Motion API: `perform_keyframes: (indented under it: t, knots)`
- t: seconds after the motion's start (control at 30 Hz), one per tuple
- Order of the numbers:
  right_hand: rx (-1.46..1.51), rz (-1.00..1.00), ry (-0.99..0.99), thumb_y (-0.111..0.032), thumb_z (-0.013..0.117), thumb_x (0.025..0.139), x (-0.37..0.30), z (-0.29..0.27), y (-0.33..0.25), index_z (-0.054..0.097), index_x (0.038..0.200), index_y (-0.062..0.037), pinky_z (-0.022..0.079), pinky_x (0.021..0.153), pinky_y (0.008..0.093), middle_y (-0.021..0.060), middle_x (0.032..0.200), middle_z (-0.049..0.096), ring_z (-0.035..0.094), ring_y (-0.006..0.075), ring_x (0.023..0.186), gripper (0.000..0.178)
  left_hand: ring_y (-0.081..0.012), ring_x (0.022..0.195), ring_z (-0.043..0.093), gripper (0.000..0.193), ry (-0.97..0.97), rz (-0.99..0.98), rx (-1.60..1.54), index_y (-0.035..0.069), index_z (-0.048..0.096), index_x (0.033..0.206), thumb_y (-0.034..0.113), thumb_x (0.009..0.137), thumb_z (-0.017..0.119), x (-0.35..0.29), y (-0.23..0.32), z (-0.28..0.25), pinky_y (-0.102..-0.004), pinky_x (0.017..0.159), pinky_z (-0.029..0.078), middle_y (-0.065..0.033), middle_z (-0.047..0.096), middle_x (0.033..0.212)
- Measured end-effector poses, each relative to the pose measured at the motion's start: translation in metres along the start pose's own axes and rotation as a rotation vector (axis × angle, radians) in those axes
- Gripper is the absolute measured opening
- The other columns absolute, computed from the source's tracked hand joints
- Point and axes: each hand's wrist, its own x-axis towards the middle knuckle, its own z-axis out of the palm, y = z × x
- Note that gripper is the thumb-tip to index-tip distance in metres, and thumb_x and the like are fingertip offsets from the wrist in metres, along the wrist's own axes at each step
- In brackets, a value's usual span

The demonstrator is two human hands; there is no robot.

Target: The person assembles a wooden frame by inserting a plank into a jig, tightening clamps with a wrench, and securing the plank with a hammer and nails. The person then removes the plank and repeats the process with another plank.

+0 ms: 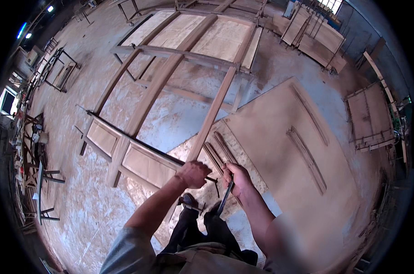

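My left hand (pixel 193 174) is closed at the near right corner of a large wooden door frame (pixel 211 114), beside a black clamp bar (pixel 159 153) lying along the near rail. What its fingers hold, if anything, is hidden. A thin dark clamp handle (pixel 215 185) sticks out just to its right. My right hand (pixel 236 176) is closed around a dark, narrow metal bar (pixel 225 199) that slants down toward my legs. Just beyond that hand, several brown wooden strips (pixel 213 154) rest on a pale board (pixel 248 164).
A wide brown sheet (pixel 280 114) on the right carries more moulding strips (pixel 307 160). Light panels (pixel 220 39) fill the frame's far end. Leaning boards (pixel 314 36) stand at the back right, and a metal trestle (pixel 61 68) at the left. My shoes (pixel 188 200) are close below.
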Motion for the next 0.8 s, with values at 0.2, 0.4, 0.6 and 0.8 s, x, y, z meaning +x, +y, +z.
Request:
perform_keyframes:
  t: [0.2, 0.4, 0.6, 0.8]
  knots:
    - [-0.012, -0.37, 0.197, -0.031, 0.049, 0.101, -0.039, -0.002, -0.008, 0.055, 0.093, -0.0031, 0.041, 0.045, 0.0306, 0.003, 0.05, 0.046, 0.045, 0.0148, 0.043, 0.03, -0.0405, 0.11, 0.059, 0.056, 0.264, -0.273, -0.991, 0.0, 0.052, 0.129, 0.044, 0.095, 0.052, -0.028, 0.077, -0.027, -0.0449, 0.095, 0.047, -0.0237, 0.062, 0.117]
    - [-0.248, -0.33, -0.049, -0.017, 0.054, 0.099, -0.024, 0.01, -0.052, 0.059, 0.09, -0.0024, 0.049, 0.056, 0.0279, 0.007, 0.069, 0.061, 0.06, 0.0147, 0.061, 0.018, -0.0368, 0.074, 0.066, 0.029, 0.324, -0.594, -1.076, 0.006, 0.063, 0.104, 0.032, 0.097, 0.053, -0.028, 0.093, -0.001, -0.0466, 0.066, 0.051, -0.0196, 0.065, 0.077]
    - [-1.344, 0.008, -0.267, -0.02, 0.063, 0.092, -0.001, -0.011, -0.124, 0.067, 0.105, -0.0025, 0.053, 0.06, 0.0336, 0.0074, 0.082, 0.067, 0.066, 0.0183, 0.068, 0.022, -0.0332, 0.061, 0.065, 0.023, 0.36, -0.564, -0.489, 0.008, 0.062, 0.099, 0.03, 0.094, 0.056, -0.009, 0.054, -0.024, -0.0438, 0.056, 0.051, -0.0159, 0.064, 0.067]
    - [-1.953, -0.39, -0.451, -0.029, 0.062, 0.088, 0.007, -0.008, -0.127, 0.065, 0.102, -0.0109, 0.053, 0.069, 0.0438, 0.0148, 0.09, 0.067, 0.065, 0.035, 0.08, 0.023, -0.0288, 0.063, 0.066, 0.018, 0.344, -0.351, -0.316, 0.012, 0.063, 0.098, 0.027, 0.088, 0.062, 0.04, 0.03, -0.045, -0.0409, 0.056, 0.051, -0.009, 0.065, 0.07]
